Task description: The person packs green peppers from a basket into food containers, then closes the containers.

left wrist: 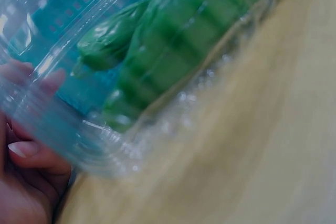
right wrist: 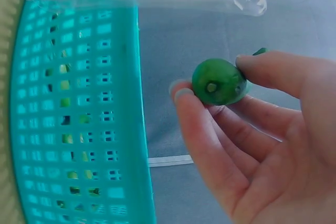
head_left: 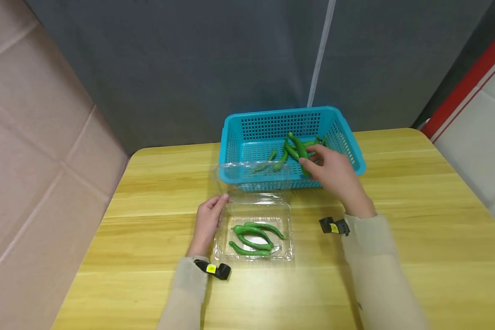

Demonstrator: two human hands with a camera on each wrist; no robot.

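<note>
My right hand (head_left: 335,173) pinches a green chili pepper (head_left: 299,147) between thumb and fingers, above the near right part of the blue basket (head_left: 280,112). In the right wrist view the chili pepper (right wrist: 216,81) points its rounded end at the camera, outside the basket wall. My left hand (head_left: 208,221) grips the left edge of a clear plastic clamshell box (head_left: 291,229) near its hinge. Several green chili peppers (head_left: 253,231) lie in the box's bottom half. Its raised lid (head_left: 253,176) overlaps the basket's near rim. More chili peppers (head_left: 290,151) lie in the basket.
Everything stands on a wood-grain table (head_left: 156,188). A dark grey curtain (head_left: 169,68) hangs behind it, with a pale padded wall (head_left: 37,137) at left. Black straps with small cameras sit on both wrists.
</note>
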